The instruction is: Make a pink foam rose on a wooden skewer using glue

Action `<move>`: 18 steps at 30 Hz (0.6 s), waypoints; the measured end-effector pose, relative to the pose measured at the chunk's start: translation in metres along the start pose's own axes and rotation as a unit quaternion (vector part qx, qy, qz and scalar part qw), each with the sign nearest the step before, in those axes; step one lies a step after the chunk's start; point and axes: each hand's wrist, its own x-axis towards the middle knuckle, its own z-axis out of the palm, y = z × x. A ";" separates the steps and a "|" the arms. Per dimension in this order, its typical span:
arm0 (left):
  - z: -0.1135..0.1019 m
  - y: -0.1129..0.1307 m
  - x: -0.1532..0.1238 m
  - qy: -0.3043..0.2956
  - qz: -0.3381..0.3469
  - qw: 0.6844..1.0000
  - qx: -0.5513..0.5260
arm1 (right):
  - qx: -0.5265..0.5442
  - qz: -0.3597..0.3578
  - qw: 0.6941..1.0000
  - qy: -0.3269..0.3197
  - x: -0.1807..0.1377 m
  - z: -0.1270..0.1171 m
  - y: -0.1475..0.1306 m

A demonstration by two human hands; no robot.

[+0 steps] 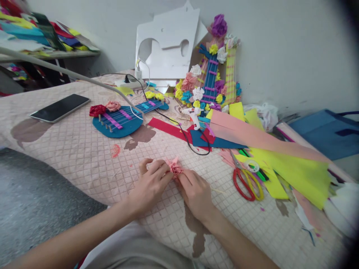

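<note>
A pale wall (280, 48) is rising behind the desk (84, 157), whose diamond-patterned top is stretching out under your forearms. Your left hand (153, 183) is pinching the left side of a pink crinkled flower (175, 167) between its fingertips, while one outer finger is curling away from it. Your right hand (196, 192) is pinching the flower's lower right side, so the bloom is sitting between your two hands, in front of you; whether it is touching the desk, I am not able to tell. A thin pale stick (218, 191) is poking out just to the right of your right hand. Farther right, scissors (238, 170) with red and yellow handles are lying near a yellow sheet (303, 179), and a long pink sheet (258, 130) is stretching behind them. Beyond your hands, a red strip (168, 129) is lying near a white glue gun (194, 117). Over to the left, a blue guitar shape (130, 127) is lying flat, bearing a red rose (97, 110) at its near end, and a phone (61, 107) is resting beyond it. At the back, a white cut-out board (168, 33) is standing beside flower-trimmed guitar shapes (211, 74)
</note>
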 end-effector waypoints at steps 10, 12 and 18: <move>-0.001 0.001 0.003 -0.043 -0.016 0.999 -0.006 | 0.052 0.028 0.998 -0.022 0.002 0.004 0.001; -0.001 -0.001 0.001 -0.029 -0.018 0.999 -0.014 | 0.094 0.048 0.994 -0.041 0.002 0.000 0.002; -0.003 -0.001 -0.004 -0.016 -0.026 0.999 -0.018 | 0.086 0.078 0.990 -0.076 -0.014 -0.013 0.012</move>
